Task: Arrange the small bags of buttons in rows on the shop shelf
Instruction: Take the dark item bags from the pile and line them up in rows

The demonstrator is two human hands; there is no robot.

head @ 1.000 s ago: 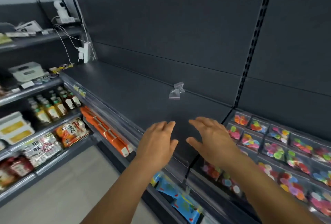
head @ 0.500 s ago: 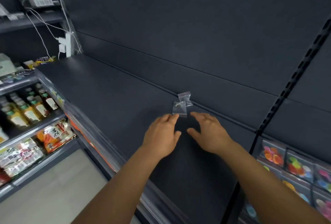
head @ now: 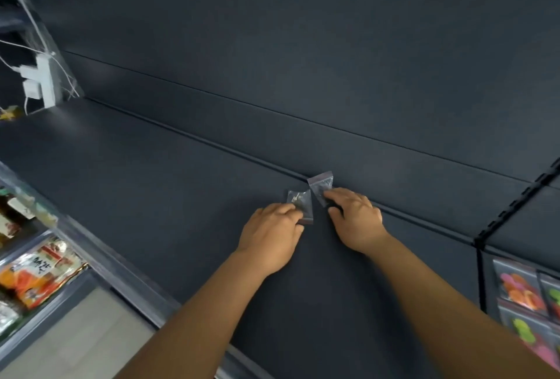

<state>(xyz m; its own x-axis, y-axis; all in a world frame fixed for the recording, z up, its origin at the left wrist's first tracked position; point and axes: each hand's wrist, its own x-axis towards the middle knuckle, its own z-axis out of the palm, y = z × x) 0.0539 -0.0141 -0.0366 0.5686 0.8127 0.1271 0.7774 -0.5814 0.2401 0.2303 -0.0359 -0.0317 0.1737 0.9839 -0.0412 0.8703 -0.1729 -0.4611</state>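
Two small clear bags of buttons lie side by side on the dark shelf (head: 181, 184), close to its back wall. My left hand (head: 269, 239) reaches in palm down, its fingertips resting on the lower left edge of the left bag (head: 300, 200). My right hand (head: 356, 221) also lies palm down, with its index finger stretched onto the right bag (head: 320, 184). Neither bag is lifted. Both hands partly cover the bags' near edges.
More bags of coloured buttons (head: 521, 293) lie in rows on the neighbouring shelf section at the lower right, past a black slotted upright (head: 515, 202). A white power strip with cables (head: 39, 81) hangs at the far left. Snack packets (head: 39, 272) fill a lower shelf.
The view has closed in on the shelf. Both hands have moved forward from the shelf's front part and now touch the two clear bags.
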